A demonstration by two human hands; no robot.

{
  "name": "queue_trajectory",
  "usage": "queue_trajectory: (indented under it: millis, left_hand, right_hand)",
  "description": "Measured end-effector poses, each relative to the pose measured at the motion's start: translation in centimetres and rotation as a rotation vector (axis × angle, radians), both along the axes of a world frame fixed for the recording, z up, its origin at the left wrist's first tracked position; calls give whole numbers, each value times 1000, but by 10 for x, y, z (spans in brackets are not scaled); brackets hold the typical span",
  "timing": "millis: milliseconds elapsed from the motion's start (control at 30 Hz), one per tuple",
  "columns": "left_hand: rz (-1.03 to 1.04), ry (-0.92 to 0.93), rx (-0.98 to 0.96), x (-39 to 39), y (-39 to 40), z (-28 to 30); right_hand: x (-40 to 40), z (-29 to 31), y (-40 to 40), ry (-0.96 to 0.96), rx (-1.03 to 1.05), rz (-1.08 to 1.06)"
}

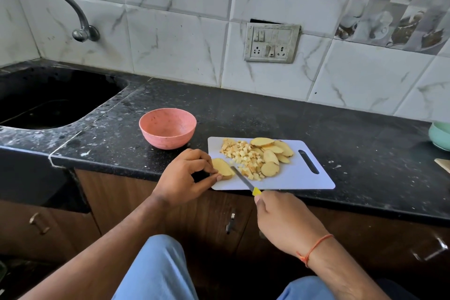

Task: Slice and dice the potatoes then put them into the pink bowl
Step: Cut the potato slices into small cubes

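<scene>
Two hands worked at a white plastic cutting board (302, 178) on the black speckled desk (243, 109).
Left hand (185, 178) pinched a potato slice (222, 167); right hand (285, 219) gripped a yellow-handled knife (243, 180) beside diced potato pieces (246, 156); the empty pink bowl (167, 128) stood behind.

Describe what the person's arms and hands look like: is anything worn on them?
Both forearms are bare, with no sleeves showing and no gloves on either hand. The right hand has a thin orange thread bracelet tied round its wrist. The left hand and its wrist carry nothing that I can see: no ring, watch or band.
</scene>
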State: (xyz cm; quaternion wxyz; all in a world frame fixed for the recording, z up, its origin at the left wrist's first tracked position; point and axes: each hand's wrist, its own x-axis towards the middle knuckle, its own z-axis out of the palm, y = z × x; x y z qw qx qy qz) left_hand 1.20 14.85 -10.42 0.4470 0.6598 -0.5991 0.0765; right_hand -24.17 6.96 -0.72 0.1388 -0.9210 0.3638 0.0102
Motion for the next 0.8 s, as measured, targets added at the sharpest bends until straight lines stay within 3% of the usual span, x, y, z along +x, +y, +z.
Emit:
queue_trajectory:
  millis: [500,800]
  left_hand:
    - [8,-19,-35,2,-2,-3]
    - [-10,-26,-28,5,-3,-4]
  right_hand:
    - [54,3,-2,44,72,3]
    - [81,6,-10,174,93,7]
